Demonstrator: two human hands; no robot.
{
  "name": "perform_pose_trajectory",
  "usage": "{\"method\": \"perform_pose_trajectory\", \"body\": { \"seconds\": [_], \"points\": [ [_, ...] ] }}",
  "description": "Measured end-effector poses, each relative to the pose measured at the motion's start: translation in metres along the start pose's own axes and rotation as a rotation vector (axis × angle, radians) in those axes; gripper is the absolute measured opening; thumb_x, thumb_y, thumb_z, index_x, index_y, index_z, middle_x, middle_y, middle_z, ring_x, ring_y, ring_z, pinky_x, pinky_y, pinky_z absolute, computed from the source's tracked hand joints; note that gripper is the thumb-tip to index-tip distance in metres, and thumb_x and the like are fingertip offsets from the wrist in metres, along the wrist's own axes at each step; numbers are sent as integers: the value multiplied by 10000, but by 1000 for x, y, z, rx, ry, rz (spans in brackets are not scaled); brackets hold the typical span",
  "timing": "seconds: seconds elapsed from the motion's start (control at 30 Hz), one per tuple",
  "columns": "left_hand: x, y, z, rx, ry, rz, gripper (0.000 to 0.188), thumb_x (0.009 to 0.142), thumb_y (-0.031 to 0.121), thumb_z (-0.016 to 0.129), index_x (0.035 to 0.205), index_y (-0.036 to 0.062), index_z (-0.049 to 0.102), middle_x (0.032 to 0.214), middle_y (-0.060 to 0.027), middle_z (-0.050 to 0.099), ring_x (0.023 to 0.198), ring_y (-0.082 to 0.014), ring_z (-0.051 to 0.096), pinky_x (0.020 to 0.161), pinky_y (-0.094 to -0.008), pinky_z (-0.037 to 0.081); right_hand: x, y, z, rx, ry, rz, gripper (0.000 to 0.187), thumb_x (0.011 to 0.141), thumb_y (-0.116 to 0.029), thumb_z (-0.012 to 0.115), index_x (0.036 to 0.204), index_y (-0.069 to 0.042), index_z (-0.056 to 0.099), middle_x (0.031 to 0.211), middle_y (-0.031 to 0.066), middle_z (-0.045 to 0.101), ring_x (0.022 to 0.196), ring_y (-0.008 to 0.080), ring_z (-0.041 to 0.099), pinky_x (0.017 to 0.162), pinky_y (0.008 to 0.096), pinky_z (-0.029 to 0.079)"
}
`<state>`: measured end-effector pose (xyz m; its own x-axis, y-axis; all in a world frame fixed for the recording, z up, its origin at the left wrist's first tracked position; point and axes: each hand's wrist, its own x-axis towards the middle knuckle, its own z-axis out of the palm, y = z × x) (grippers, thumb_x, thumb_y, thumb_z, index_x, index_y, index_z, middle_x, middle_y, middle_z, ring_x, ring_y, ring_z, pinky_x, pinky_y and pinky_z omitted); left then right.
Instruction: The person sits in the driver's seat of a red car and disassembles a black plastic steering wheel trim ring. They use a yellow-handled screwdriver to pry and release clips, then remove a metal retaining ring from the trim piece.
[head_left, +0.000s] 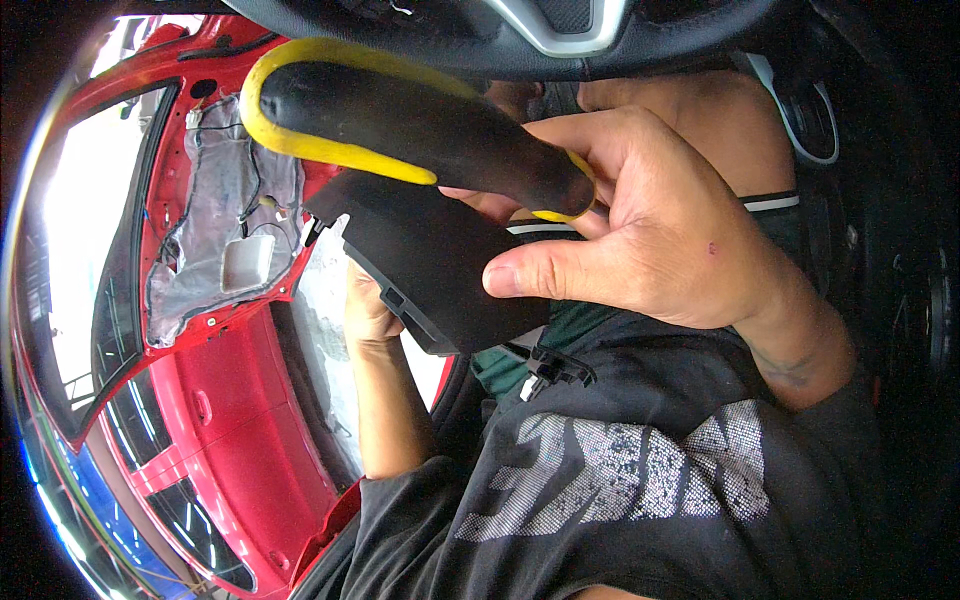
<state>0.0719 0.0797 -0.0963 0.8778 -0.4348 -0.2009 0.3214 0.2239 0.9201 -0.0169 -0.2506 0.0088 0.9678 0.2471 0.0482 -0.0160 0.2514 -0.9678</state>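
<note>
My right hand grips the narrow end of a thick tool handle, black with yellow edging, that points up and left; its tip is hidden. The thumb of that hand lies against a black plastic trim panel. My left hand holds the panel's lower left edge from behind, with most of its fingers hidden by the panel. The panel sits just under the tool handle, above my lap.
A black steering wheel with a silver spoke arcs across the top. To the left an open red car door shows a stripped inner skin with grey sheeting and wires. A small black clip part lies on my dark shirt.
</note>
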Motion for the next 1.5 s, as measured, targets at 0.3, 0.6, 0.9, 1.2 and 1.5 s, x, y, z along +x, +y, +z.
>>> {"method": "perform_pose_trajectory", "body": {
  "seconds": [0.3, 0.6, 0.9, 1.2, 1.5],
  "points": [
    [1, 0, -4, -98, 81, -31, 483, 891, 9, 732, 1351, 1, 586, 1239, -170, 702, 1018, -253, 733, 844, -389, 629, 4, -1, 3, 10, -13, -22, 528, 797, 30, 846, 1269, 94, 619, 1217, 149, 702, 1161, 192, 668, 1078, 343, 520],
    [4, -4, 0, -35, 14, 12, 494, 868, 28, 763, 1332, 1, 594, 1206, -160, 713, 994, -245, 737, 835, -381, 627, 1, 6, 3, 42, 30, -91, 551, 789, 22, 856, 1281, 85, 616, 1219, 144, 695, 1172, 193, 663, 1089, 350, 512],
    [10, -5, 7, -22, -10, 2, 488, 859, 35, 775, 1314, 2, 602, 1180, -155, 721, 975, -239, 740, 822, -372, 626, 1, 5, -3, -15, 24, -54, 579, 783, 4, 866, 1304, 67, 621, 1220, 126, 694, 1162, 178, 657, 1081, 339, 513],
    [9, -6, 9, -15, -12, -8, 481, 850, 43, 787, 1295, 2, 610, 1155, -149, 728, 957, -233, 742, 808, -363, 625, 2, 4, -4, 61, -7, -45, 580, 781, -1, 864, 1305, 63, 624, 1219, 128, 701, 1151, 177, 663, 1072, 336, 519],
    [11, -6, 14, -6, -23, -22, 474, 841, 51, 799, 1277, 3, 617, 1129, -144, 736, 938, -227, 744, 795, -354, 624, 2, 6, -6, 141, 2, -49, 579, 784, 8, 853, 1307, 75, 613, 1215, 137, 707, 1143, 178, 674, 1070, 328, 519]
  ]
}}
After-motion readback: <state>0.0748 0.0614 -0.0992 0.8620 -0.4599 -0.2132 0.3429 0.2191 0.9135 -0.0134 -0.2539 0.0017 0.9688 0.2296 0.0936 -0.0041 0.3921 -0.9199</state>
